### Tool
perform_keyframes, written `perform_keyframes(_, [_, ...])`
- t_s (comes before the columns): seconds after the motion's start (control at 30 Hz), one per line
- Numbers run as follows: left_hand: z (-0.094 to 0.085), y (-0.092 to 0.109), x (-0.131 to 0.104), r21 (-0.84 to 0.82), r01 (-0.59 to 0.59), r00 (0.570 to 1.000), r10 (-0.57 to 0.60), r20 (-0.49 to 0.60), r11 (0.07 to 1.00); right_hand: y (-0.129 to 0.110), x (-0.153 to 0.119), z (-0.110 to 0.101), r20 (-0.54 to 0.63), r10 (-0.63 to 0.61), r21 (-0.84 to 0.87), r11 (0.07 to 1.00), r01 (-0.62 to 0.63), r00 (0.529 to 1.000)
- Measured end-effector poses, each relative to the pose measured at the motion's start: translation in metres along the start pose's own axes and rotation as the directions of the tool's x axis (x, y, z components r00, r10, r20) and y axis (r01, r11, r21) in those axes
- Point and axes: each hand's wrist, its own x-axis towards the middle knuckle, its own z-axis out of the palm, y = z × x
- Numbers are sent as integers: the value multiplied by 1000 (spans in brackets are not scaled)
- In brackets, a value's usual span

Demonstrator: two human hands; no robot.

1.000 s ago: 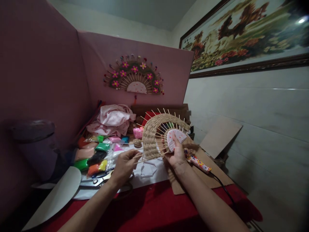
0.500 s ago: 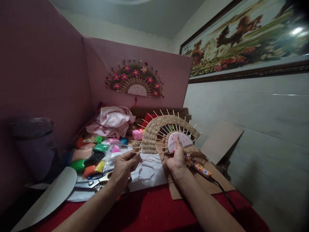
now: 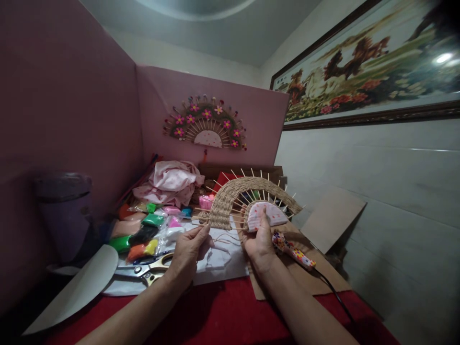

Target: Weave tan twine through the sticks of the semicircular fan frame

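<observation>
A half-round fan shape (image 3: 223,205) of woven twine on thin sticks is held up above the table. My right hand (image 3: 259,239) grips its pale, red-spotted base (image 3: 275,215), thumb across the front and fingers behind. At the fan's lower left corner my left hand (image 3: 192,247) is closed in a pinch by the stick ends and twine; what lies between its fingertips is too small to make out. Loose strands of twine hang below the woven band.
Scissors (image 3: 143,272), bagged coloured clay (image 3: 154,219) and pink cloth (image 3: 172,179) lie at the left. A flower-patterned tool (image 3: 294,251) with a black cord rests on cardboard (image 3: 318,273). A finished flowered fan (image 3: 206,120) hangs on the pink panel (image 3: 154,96).
The view has shifted slightly, so the background sits lower and further right. My left hand still pinches near the fan's corner, and the fan has tilted a little.
</observation>
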Motion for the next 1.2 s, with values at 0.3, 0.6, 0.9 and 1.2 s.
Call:
perform_keyframes(0.3, [0,-2,-1,-69,43,999,-41,27,997,2,1,-3,-4,-40,-59,997,40,999])
perform_keyframes(0.6, [-6,-3,4,-64,-8,999,5,-50,998,2,1,-1,-9,45,-54,998,-45,999])
perform_keyframes(0.9, [-9,8,4,-95,-12,999,7,-45,995,1,-2,1,39,47,-95,995,-43,998])
perform_keyframes(1.2, [-11,8,7,-164,14,999,-19,-28,986,2,-2,2,12,66,-64,996,-65,998])
